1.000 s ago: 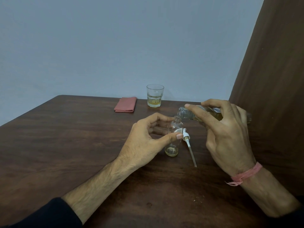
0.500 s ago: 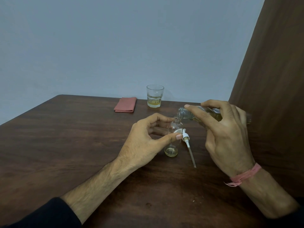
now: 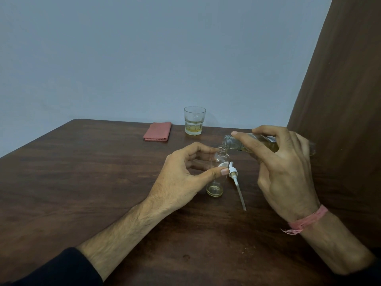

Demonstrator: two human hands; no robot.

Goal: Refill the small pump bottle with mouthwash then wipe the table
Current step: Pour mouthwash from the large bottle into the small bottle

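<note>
Still, mouthwash bottle tilted over pump bottle, unchanged

The yellow liquid pooled in the small pump bottle has risen slightly during pouring

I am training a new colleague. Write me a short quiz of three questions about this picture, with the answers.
1. True or false: the pump head is screwed onto the small pump bottle.
2. Which hand tilts the mouthwash bottle over the small bottle's open neck? A) left hand B) right hand C) neither
3. Fill in: the folded red cloth lies on the table to the ___ of the drinking glass, seen from the camera.

Key
1. False: it lies on the table beside the bottle, its tube pointing toward the person.
2. B: the right hand grips it; the left hand steadies the small bottle.
3. left
</note>
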